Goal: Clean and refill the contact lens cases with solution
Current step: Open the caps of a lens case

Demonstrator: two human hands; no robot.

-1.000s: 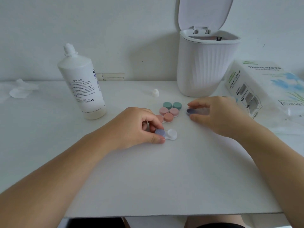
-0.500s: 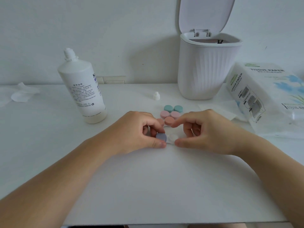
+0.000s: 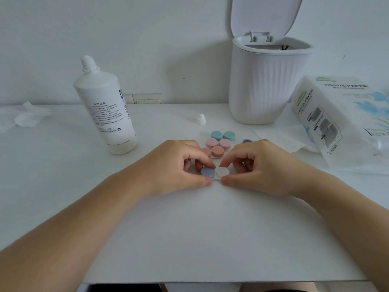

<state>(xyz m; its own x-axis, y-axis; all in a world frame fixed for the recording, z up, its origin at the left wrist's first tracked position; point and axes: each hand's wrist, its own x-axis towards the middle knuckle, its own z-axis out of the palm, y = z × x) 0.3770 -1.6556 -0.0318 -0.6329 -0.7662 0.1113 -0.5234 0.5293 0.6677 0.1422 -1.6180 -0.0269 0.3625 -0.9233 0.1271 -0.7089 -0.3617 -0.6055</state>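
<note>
A white contact lens case (image 3: 222, 171) lies on the table between my hands, its left well capped in purple (image 3: 207, 172), its right well uncapped. My left hand (image 3: 179, 165) pinches the purple-capped side. My right hand (image 3: 259, 165) pinches the open right side between thumb and forefinger. A loose purple cap (image 3: 246, 141) lies just behind my right hand. Behind the case sit capped cases in teal (image 3: 222, 135), pink (image 3: 217, 143) and orange (image 3: 216, 151). The white solution bottle (image 3: 106, 110) stands uncapped at the left; its small white cap (image 3: 201, 119) lies behind the cases.
A white ribbed bin (image 3: 267, 81) with its lid up stands at the back right. A tissue paper pack (image 3: 341, 119) lies at the right with a loose tissue (image 3: 280, 140) in front. A crumpled tissue (image 3: 25, 118) lies at the far left. The table's front edge (image 3: 210, 281) is near.
My right hand set the purple cap down behind it and came back to the case, where it now pinches the open right side. The left hand kept its hold.
</note>
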